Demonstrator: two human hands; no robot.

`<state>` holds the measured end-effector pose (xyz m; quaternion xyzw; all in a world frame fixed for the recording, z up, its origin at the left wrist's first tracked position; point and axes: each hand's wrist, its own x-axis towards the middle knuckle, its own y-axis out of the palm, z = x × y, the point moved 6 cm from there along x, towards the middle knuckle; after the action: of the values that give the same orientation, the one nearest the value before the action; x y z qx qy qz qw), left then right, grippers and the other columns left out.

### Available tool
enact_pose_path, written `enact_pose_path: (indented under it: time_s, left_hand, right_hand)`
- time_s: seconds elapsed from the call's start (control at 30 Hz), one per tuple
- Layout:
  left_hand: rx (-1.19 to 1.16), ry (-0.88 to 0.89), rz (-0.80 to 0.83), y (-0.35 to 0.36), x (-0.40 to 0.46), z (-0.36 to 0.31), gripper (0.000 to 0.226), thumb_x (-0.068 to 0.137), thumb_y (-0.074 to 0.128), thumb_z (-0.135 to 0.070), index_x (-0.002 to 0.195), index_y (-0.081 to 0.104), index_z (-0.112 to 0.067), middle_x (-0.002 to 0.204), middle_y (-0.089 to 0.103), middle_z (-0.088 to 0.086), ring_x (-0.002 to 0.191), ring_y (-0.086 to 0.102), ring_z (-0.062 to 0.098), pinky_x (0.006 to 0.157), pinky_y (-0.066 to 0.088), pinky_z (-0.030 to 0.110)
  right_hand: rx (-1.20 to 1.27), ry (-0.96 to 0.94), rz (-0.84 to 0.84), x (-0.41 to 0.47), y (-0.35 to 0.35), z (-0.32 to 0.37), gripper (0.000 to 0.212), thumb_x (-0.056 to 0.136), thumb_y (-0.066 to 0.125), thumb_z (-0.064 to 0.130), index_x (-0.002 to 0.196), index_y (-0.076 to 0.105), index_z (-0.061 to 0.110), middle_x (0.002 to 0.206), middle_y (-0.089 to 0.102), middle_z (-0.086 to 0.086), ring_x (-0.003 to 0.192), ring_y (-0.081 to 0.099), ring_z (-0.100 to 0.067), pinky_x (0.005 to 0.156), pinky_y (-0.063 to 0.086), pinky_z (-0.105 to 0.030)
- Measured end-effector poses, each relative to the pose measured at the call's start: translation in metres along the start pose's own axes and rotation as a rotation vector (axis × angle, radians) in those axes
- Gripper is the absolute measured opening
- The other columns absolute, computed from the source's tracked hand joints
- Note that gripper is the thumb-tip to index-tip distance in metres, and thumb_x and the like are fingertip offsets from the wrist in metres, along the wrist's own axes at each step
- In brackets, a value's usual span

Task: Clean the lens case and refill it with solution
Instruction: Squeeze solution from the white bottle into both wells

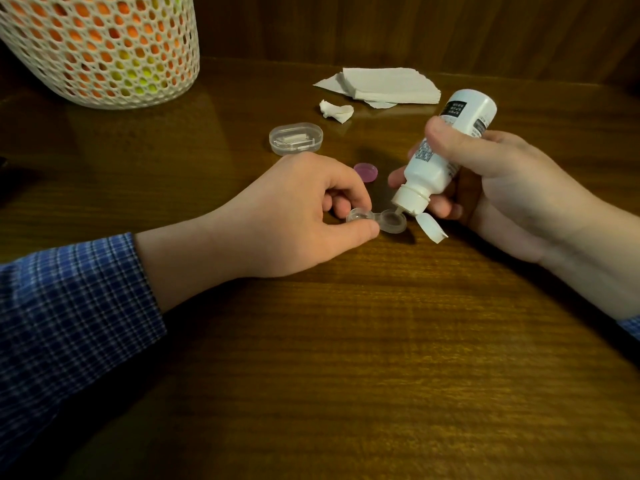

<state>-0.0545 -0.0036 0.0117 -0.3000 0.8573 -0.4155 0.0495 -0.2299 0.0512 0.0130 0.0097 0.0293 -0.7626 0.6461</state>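
The lens case (377, 221), a clear two-cup piece, sits on the wooden table (346, 358) between the two hands; the left hand (294, 216) pinches its left cup, with the thumb along the near edge and the curled forefinger on the far edge, so that cup lies mostly between the fingertips while the right cup stands bare and uncovered just past them; the right hand (491, 188) is wrapped round a white bottle (446, 147), thumb across the front and fingers curled behind it, and holds it tilted with the nozzle down; the nozzle tip is at the far rim of the right cup, and whether it touches the rim cannot be told; the bottle's flip cap (431, 228) hangs open just to the right of the case; a pink lid (366, 172) lies on the table just behind the case, near the left knuckles; farther back are a clear oval box (296, 138), a crumpled tissue (336, 111), a stack of paper napkins (384, 86) and a white mesh basket (100, 50); the left forearm wears a blue checked sleeve (69, 306).
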Motion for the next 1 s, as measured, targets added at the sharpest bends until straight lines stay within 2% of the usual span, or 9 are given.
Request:
enact_pose_path:
  time_s: [0.2, 0.27, 0.33, 0.37, 0.57, 0.73, 0.83, 0.9, 1.0]
  left_hand:
    - [-0.007, 0.002, -0.002, -0.001, 0.0, 0.0, 0.026, 0.083, 0.066, -0.047, 0.101, 0.076, -0.032, 0.085, 0.068, -0.007, 0.083, 0.062, 0.014, 0.068, 0.051, 0.032]
    - [-0.008, 0.001, -0.001, -0.001, 0.0, 0.001, 0.023, 0.084, 0.068, -0.046, 0.1, 0.076, -0.032, 0.085, 0.069, -0.008, 0.082, 0.062, 0.014, 0.068, 0.052, 0.033]
    - [-0.012, 0.002, -0.003, -0.001, 0.001, 0.001, 0.022, 0.084, 0.069, -0.045, 0.101, 0.076, -0.032, 0.085, 0.069, -0.008, 0.083, 0.062, 0.014, 0.068, 0.052, 0.034]
    - [-0.011, 0.004, -0.005, -0.001, 0.0, 0.001, 0.023, 0.084, 0.069, -0.046, 0.101, 0.076, -0.032, 0.086, 0.069, -0.008, 0.083, 0.062, 0.014, 0.069, 0.052, 0.034]
    - [-0.009, 0.007, 0.002, -0.001, 0.0, 0.002, 0.025, 0.081, 0.072, -0.045, 0.102, 0.076, -0.031, 0.088, 0.069, -0.009, 0.084, 0.063, 0.012, 0.07, 0.054, 0.031]
    - [-0.004, 0.01, -0.001, -0.002, -0.002, 0.0, 0.033, 0.075, 0.076, -0.054, 0.1, 0.075, -0.033, 0.089, 0.069, -0.008, 0.085, 0.063, 0.01, 0.07, 0.054, 0.03]
    - [0.03, 0.011, 0.005, -0.003, -0.004, -0.002, 0.043, 0.069, 0.074, -0.066, 0.098, 0.074, -0.035, 0.09, 0.068, -0.01, 0.087, 0.063, 0.01, 0.071, 0.054, 0.031]
    - [0.047, 0.024, 0.012, -0.003, -0.006, -0.003, 0.043, 0.068, 0.074, -0.067, 0.097, 0.074, -0.035, 0.09, 0.067, -0.011, 0.087, 0.064, 0.01, 0.071, 0.054, 0.031]
    - [0.048, 0.066, 0.019, -0.003, -0.01, -0.009, 0.036, 0.071, 0.077, -0.058, 0.095, 0.075, -0.032, 0.092, 0.067, -0.014, 0.091, 0.064, 0.009, 0.074, 0.054, 0.029]
  right_hand:
    - [0.167, 0.08, -0.062, 0.004, -0.006, -0.004, 0.054, 0.093, 0.064, 0.052, 0.121, 0.053, 0.007, 0.09, 0.079, -0.014, 0.048, 0.053, -0.007, 0.053, 0.046, -0.018]
    - [0.199, 0.099, -0.078, 0.006, -0.009, -0.005, 0.058, 0.093, 0.064, 0.052, 0.127, 0.048, 0.008, 0.088, 0.079, -0.012, 0.067, 0.058, -0.014, 0.078, 0.05, -0.023]
    - [0.221, 0.093, -0.102, 0.008, -0.012, -0.005, 0.054, 0.093, 0.065, 0.051, 0.124, 0.048, 0.01, 0.083, 0.079, -0.009, 0.093, 0.053, -0.027, 0.109, 0.038, -0.038]
    - [0.224, 0.091, -0.104, 0.008, -0.012, -0.005, 0.052, 0.093, 0.065, 0.05, 0.123, 0.048, 0.011, 0.082, 0.079, -0.009, 0.092, 0.053, -0.028, 0.11, 0.034, -0.041]
    - [0.201, 0.118, -0.083, 0.005, -0.009, -0.005, 0.052, 0.093, 0.064, 0.051, 0.124, 0.048, 0.012, 0.088, 0.079, -0.012, 0.057, 0.053, -0.01, 0.064, 0.042, -0.023]
    - [0.209, 0.123, -0.087, 0.005, -0.01, -0.006, 0.052, 0.093, 0.064, 0.052, 0.124, 0.05, 0.011, 0.088, 0.079, -0.012, 0.045, 0.051, -0.007, 0.057, 0.042, -0.02]
    - [0.228, 0.12, -0.092, 0.006, -0.013, -0.007, 0.051, 0.093, 0.066, 0.051, 0.121, 0.052, 0.01, 0.087, 0.079, -0.012, 0.058, 0.058, -0.012, 0.076, 0.041, -0.028]
    - [0.256, 0.126, -0.105, 0.007, -0.016, -0.008, 0.053, 0.092, 0.068, 0.049, 0.124, 0.051, 0.01, 0.084, 0.079, -0.009, 0.091, 0.058, -0.025, 0.103, 0.042, -0.038]
    - [0.299, 0.137, -0.109, 0.007, -0.019, -0.009, 0.055, 0.09, 0.072, 0.047, 0.126, 0.05, 0.011, 0.08, 0.079, -0.007, 0.109, 0.047, -0.03, 0.122, 0.025, -0.052]
